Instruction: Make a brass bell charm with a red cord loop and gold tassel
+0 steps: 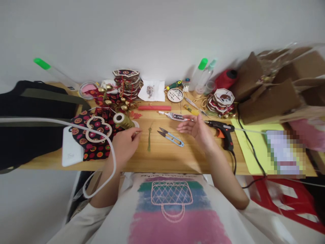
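Observation:
My left hand rests at the left of the wooden table, thumb and fingertips pressed together; whatever they may pinch is too small to make out. Just behind it lies a spool of olive thread. A short olive thread bundle lies on the wood to its right. Between my hands is a pair of blue-handled thread snips, blades pointing left. My right hand hovers with its fingers stretched apart and nothing visible in them. Close behind its fingertips lies a B-7000 glue tube.
A black hot glue gun with a cord lies right of my right hand. Patterned fabric and a cloud-shaped frame are at left, crossed by a white cable. Cardboard boxes stand at right. Stacked ornaments stand at the back.

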`<state>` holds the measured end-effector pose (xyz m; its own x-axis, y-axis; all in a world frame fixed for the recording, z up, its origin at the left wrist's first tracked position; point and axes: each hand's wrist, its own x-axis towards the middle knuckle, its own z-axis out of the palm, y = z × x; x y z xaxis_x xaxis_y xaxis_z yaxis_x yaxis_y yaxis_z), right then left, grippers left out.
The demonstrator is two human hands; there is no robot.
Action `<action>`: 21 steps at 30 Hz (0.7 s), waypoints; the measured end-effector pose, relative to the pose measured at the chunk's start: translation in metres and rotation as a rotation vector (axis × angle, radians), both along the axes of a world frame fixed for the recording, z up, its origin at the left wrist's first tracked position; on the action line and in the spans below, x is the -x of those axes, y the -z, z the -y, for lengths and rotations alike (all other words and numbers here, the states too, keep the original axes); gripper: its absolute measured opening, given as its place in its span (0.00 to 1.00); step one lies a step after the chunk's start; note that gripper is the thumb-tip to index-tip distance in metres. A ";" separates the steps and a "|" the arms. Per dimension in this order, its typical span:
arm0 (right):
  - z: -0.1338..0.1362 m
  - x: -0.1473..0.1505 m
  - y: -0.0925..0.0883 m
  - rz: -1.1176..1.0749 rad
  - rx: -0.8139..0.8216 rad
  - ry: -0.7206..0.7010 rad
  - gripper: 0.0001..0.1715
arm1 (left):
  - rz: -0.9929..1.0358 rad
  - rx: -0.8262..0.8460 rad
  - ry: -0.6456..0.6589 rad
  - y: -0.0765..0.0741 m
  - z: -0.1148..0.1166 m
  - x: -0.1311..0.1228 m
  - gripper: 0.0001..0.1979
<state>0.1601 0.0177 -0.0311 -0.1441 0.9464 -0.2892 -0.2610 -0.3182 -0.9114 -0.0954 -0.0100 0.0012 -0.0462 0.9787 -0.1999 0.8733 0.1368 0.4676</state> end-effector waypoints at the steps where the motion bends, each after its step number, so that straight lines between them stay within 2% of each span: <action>1: 0.000 0.000 -0.002 0.004 -0.003 -0.002 0.35 | 0.018 -0.007 0.004 0.001 -0.001 -0.001 0.18; 6: 0.000 0.000 -0.012 0.005 -0.025 -0.007 0.36 | 0.208 -0.007 0.046 0.006 -0.005 -0.009 0.15; 12: -0.006 0.014 -0.020 -0.067 -0.073 -0.080 0.37 | 0.760 0.083 0.117 0.017 -0.022 -0.042 0.15; 16: -0.009 0.024 -0.016 -0.069 -0.096 -0.097 0.37 | 0.830 0.146 0.095 0.026 -0.040 -0.062 0.13; 21: -0.011 0.027 -0.012 -0.034 -0.122 -0.081 0.36 | 0.839 0.148 0.092 0.033 -0.052 -0.068 0.10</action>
<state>0.1326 0.0283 -0.0186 -0.2293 0.9590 -0.1663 -0.2703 -0.2269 -0.9357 -0.0270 0.0423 -0.0319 0.2527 0.9323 -0.2587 0.2569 0.1931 0.9469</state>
